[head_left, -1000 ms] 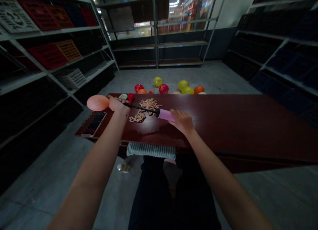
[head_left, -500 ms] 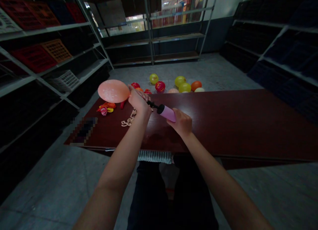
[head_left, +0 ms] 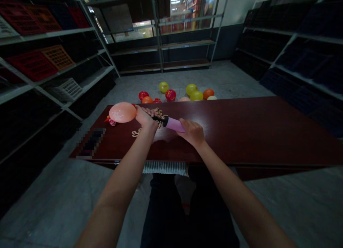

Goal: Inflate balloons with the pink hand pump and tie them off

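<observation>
Now the left hand point(head_left: 147, 118) is clamped on the black end of the pump point(head_left: 174, 125) mid-frame, the peach balloon point(head_left: 122, 112) against it, left of centre; the right hand point(head_left: 193, 132) grips the pink end.

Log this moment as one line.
left hand: holding peach balloon and black end of pink pump | right hand: gripping pink pump | table: tan curly pieces | floor: balloons
</observation>
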Motion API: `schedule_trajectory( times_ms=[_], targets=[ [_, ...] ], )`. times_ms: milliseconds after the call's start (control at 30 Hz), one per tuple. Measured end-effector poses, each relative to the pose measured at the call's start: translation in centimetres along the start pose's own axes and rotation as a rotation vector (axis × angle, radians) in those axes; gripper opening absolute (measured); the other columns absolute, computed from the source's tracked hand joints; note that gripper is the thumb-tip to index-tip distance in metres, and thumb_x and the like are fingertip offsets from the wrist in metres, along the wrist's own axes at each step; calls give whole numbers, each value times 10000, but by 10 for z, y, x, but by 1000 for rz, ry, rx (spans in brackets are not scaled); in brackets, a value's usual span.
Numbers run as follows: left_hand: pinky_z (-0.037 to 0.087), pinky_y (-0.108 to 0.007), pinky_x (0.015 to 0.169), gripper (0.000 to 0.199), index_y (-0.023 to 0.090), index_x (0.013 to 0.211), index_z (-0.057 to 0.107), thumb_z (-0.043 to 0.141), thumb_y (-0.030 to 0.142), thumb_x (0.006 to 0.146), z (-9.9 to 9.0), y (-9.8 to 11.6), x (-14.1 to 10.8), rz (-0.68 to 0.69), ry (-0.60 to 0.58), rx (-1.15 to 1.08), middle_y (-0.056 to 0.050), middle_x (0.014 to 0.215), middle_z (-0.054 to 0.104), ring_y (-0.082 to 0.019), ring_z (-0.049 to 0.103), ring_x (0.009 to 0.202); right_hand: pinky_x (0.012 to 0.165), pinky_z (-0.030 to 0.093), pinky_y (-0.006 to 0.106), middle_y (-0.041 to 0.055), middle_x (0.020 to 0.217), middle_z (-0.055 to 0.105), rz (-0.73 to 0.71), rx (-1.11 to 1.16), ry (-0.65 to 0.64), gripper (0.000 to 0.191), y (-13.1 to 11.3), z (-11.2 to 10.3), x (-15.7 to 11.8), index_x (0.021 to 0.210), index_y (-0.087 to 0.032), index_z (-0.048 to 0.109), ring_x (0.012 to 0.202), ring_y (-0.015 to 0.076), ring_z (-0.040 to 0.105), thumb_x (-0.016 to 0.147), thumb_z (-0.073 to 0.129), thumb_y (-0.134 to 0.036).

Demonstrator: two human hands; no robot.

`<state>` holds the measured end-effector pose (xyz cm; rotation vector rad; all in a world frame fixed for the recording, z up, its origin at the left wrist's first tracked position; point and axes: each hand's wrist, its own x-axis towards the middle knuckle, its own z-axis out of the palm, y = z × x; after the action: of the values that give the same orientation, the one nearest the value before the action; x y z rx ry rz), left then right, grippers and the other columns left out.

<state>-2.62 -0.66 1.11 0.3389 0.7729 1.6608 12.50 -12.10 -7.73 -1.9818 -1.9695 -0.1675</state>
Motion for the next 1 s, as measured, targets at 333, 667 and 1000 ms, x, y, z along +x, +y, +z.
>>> schedule_trajectory(
  times_ms=[333,667,1000],
  targets=[
    [245,-207,376,456,208,654,249,367,359,1067,-15,87,31,4,42,-6,79,465,257,-49,249,331,871,409,344,141,1180,721,-41,-5,-24,462,-4,-4,-1,1393,-197,551,1028,277,638,991,482,-414],
    [249,-242,391,512,213,632,260,434,456,1048,28,66,15,215,-16,11,68,492,238,-76,244,370,789,419,323,134,1112,729,101,46,115,449,7,4,2,1306,-161,584,945,260,665,905,639,-357],
    [238,-246,390,528,229,648,270,463,554,1017,58,-25,-14,206,-204,148,71,509,224,-81,241,368,765,406,318,117,1104,735,176,105,252,460,10,13,4,1282,-132,581,906,237,673,908,649,-391]
  ],
)
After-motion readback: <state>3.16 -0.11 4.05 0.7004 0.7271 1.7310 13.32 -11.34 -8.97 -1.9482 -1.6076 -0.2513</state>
